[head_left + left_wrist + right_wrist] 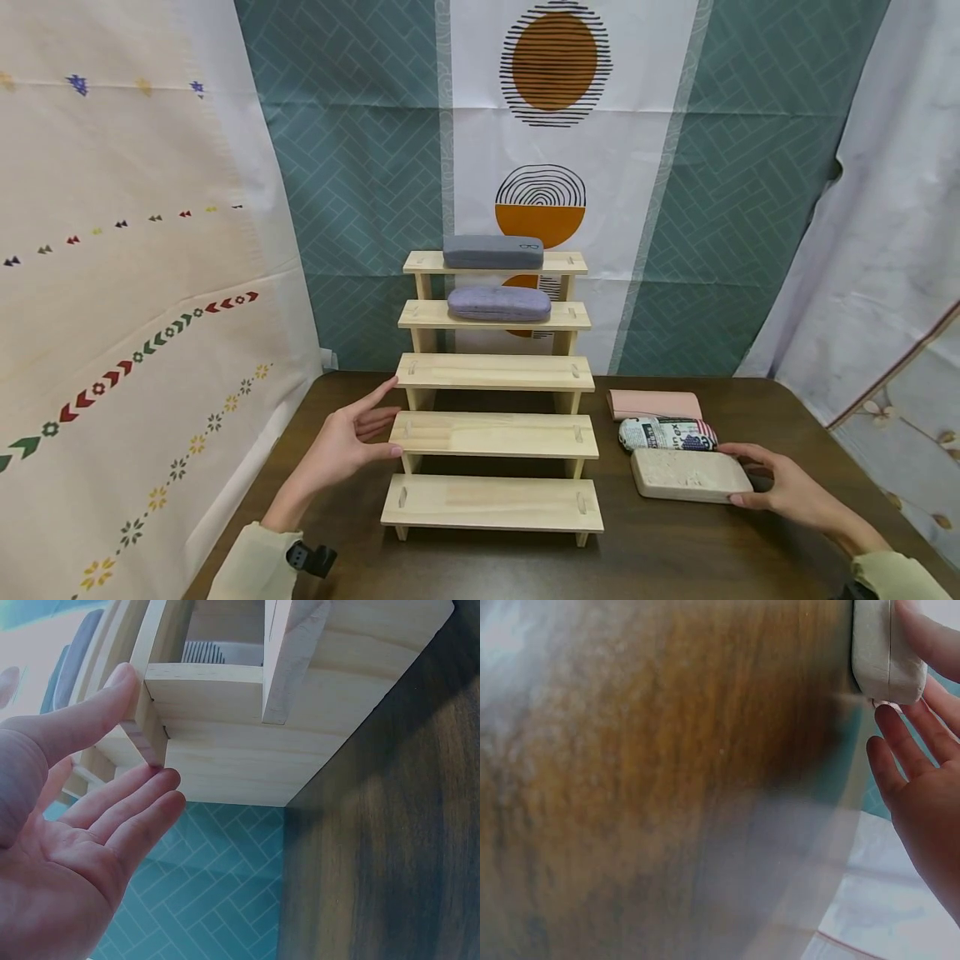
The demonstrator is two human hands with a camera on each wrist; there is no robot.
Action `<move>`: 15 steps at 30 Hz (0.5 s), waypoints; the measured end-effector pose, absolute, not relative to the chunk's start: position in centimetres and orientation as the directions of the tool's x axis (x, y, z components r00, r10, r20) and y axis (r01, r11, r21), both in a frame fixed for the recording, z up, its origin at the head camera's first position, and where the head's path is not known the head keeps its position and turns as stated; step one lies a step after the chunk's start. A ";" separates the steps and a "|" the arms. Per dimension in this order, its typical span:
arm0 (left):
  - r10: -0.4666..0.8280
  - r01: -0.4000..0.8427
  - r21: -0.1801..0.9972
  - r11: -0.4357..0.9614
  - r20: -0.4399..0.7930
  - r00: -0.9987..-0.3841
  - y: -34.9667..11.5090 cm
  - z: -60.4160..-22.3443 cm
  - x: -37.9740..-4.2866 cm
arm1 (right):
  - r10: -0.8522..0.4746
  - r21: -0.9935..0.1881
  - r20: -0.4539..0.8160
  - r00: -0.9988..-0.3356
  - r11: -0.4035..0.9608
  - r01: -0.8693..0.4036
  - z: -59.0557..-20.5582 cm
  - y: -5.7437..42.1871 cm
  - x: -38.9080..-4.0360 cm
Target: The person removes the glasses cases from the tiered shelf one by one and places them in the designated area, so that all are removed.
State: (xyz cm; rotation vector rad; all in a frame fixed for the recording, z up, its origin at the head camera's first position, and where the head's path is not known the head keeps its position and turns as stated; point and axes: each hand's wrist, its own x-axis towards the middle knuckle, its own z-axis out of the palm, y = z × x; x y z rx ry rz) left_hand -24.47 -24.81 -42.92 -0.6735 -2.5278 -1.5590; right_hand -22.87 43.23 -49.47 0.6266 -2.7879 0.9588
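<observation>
A pale wooden stepped rack (495, 433) stands mid-table. My left hand (345, 442) is at its left side, thumb and fingers mostly straight and touching step ends; in the left wrist view the thumb (112, 694) rests against a board's edge. With thumb and fingers across its right end, my right hand (787, 492) holds a cream glasses case (690, 475) lying on the table. The right wrist view shows only one end of that case (881, 660). A grey glasses case (491, 252) sits on the top step, and a purple glasses case (498, 303) on the step below.
Behind the cream case lie a patterned case with printed lettering (667, 434) and a pink case (654, 404), in a row on the dark wooden table (525, 571). Cloth hangings (345, 167) enclose the back and both sides.
</observation>
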 end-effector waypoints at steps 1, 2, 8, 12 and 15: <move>0.317 0.416 0.826 0.381 0.305 -0.898 -24.8 -42.9 -24.5 | -0.341 -0.560 0.246 -0.907 0.714 -0.420 -49.5 43.2 -22.9; 0.317 0.415 0.826 0.382 0.305 -0.898 -24.8 -42.9 -24.5 | -0.339 -0.560 0.244 -0.908 0.715 -0.418 -49.4 43.2 -22.9; 0.316 0.414 0.828 0.378 0.304 -0.899 -24.8 -42.9 -24.5 | -0.332 -0.563 0.232 -0.914 0.721 -0.404 -49.3 43.2 -22.8; 0.318 0.415 0.830 0.371 0.306 -0.897 -24.9 -42.9 -24.4 | -0.334 -0.561 0.227 -0.915 0.723 -0.403 -49.3 43.2 -22.9; 0.317 0.408 0.837 0.365 0.301 -0.900 -24.9 -43.0 -24.5 | -0.325 -0.565 0.242 -0.914 0.719 -0.406 -49.3 43.2 -23.0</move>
